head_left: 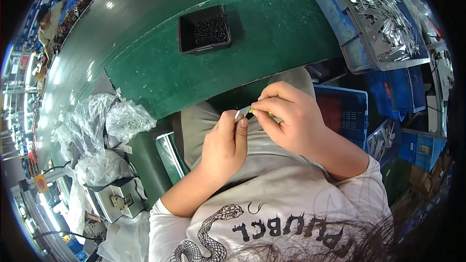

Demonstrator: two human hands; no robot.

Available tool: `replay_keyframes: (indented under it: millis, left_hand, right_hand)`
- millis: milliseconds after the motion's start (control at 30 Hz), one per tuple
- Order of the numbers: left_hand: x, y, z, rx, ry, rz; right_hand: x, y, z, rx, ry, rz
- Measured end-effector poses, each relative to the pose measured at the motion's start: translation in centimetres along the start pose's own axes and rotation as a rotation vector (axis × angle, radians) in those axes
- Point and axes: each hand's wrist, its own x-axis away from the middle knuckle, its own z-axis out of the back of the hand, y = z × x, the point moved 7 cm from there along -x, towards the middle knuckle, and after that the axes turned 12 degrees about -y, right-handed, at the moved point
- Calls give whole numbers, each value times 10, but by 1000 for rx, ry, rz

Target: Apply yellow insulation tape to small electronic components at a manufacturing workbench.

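Note:
Above my lap, my left hand (pixel 224 141) pinches a small, pale metal piece (pixel 237 115) between thumb and forefinger. Its far end reaches toward my right hand (pixel 287 116), whose thumb and fingertips are closed on a tiny yellow-green piece (pixel 251 110). The two pieces meet or nearly touch; at this size I cannot tell which. My fingers cover most of both. Beyond my hands, on the green tabletop, sits a black bin (pixel 204 50) of small black parts (pixel 209 31).
A large blue crate (pixel 347 31) heaped with thin metal strips (pixel 383 14) stands at the far right. Clear plastic bags (pixel 92 121) lie at the left, above a grey metal box (pixel 118 200). A blue basket (pixel 365 111) is right of my lap. Someone works at the far left.

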Motion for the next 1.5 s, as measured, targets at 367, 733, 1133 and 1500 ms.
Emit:
replay_keyframes:
  millis: [367, 733, 1133, 1500]
  left_hand:
    - [1, -2, -1, -5, 17, 5]
    - [-1, -2, -1, 13, 25, 11]
    - [-3, 1, 4, 27, 30, 13]
    - [-4, -3, 5, -9, 60, 37]
  right_hand:
    - [0, -2, -3, 46, 4, 12]
    - [-1, -4, -3, 117, -4, 11]
    - [-1, -3, -4, 142, 15, 9]
    - [1, -5, 0, 152, 60, 7]
